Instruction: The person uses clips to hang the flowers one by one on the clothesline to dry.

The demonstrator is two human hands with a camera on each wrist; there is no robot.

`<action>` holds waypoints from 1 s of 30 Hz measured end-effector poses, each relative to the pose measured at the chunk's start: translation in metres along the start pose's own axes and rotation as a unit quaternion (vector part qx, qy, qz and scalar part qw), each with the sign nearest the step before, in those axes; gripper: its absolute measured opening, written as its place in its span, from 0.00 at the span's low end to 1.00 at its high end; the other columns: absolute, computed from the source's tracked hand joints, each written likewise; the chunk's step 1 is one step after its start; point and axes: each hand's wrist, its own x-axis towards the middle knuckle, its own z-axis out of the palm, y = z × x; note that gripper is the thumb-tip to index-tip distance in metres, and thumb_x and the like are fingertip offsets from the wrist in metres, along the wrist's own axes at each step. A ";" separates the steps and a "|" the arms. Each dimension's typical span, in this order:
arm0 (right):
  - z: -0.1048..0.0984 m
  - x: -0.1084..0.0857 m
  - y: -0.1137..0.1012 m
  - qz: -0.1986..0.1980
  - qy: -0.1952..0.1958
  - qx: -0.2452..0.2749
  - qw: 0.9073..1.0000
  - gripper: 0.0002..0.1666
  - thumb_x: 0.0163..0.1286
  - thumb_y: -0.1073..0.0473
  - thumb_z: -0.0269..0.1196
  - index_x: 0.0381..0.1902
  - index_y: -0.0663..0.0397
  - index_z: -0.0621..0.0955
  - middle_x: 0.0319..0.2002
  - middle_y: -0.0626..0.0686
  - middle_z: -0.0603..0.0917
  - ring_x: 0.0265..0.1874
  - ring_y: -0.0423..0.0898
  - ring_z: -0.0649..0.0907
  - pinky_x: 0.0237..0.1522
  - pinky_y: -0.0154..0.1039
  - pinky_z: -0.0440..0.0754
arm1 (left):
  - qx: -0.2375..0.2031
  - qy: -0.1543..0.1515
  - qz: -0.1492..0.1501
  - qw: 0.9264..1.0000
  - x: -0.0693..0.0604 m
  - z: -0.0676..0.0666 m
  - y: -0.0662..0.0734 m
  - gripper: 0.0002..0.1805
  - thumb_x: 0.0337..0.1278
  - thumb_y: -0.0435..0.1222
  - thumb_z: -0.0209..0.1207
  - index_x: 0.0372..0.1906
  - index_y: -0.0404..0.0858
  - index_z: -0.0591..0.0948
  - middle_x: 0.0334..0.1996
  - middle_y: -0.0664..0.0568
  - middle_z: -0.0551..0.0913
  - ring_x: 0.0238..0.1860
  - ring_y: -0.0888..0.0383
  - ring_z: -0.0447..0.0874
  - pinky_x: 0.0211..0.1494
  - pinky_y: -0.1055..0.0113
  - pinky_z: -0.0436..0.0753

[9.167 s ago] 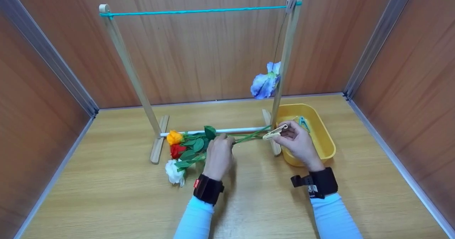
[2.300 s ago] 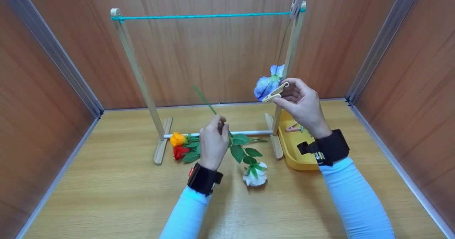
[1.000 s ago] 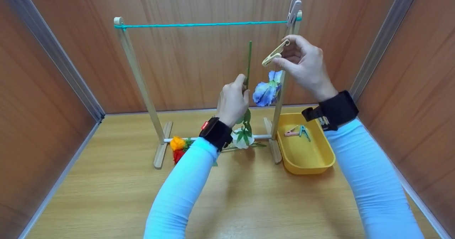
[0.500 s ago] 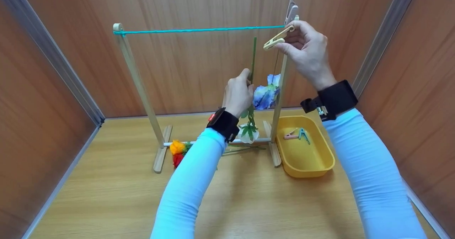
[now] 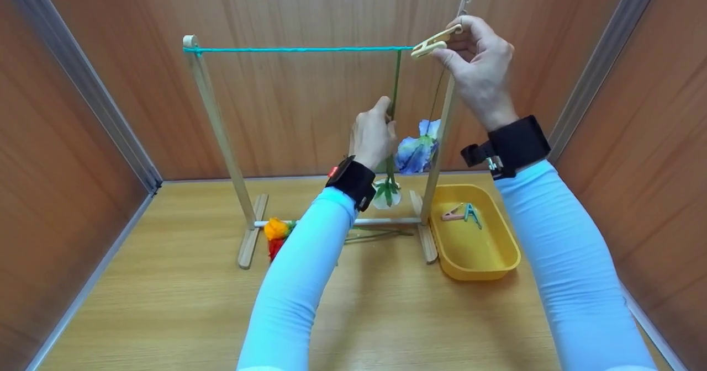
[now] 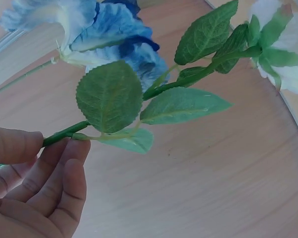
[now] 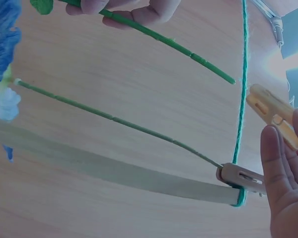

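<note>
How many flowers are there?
4: the blue flower hanging from the string, the white flower, stem in the left hand, and the orange flower and red flower by the white bar. The sleeve may hide more.

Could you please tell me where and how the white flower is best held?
Probably by the bare stem above its leaves, pinched from the left: the white flower hangs head down with leaves lower, and the blue flower hangs close on the right.
</note>
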 end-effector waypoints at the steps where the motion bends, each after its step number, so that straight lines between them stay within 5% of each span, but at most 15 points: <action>1: 0.001 0.001 0.000 0.001 0.004 -0.003 1.000 0.14 0.67 0.69 0.70 0.49 0.67 0.82 0.41 0.50 0.88 0.40 0.40 0.87 0.48 0.32 0.84 | 0.000 0.001 0.003 1.000 0.001 0.000 0.001 0.07 0.74 0.30 0.56 0.52 0.35 0.76 0.43 0.43 0.88 0.41 0.49 0.87 0.42 0.61 0.83; 22: 0.006 0.019 -0.015 0.087 0.006 0.014 0.996 0.09 0.68 0.69 0.69 0.46 0.65 0.84 0.38 0.56 0.87 0.32 0.42 0.87 0.40 0.29 0.85 | -0.026 0.018 0.016 0.999 0.006 0.002 0.015 0.08 0.76 0.29 0.55 0.54 0.35 0.76 0.42 0.43 0.87 0.39 0.49 0.86 0.45 0.64 0.84; 30: 0.008 0.019 -0.016 0.068 0.001 -0.002 0.998 0.11 0.69 0.69 0.68 0.47 0.69 0.83 0.37 0.56 0.87 0.30 0.40 0.87 0.40 0.30 0.85 | -0.015 0.004 0.011 1.000 0.005 0.003 0.009 0.06 0.75 0.29 0.55 0.51 0.34 0.76 0.41 0.43 0.87 0.39 0.49 0.86 0.42 0.62 0.83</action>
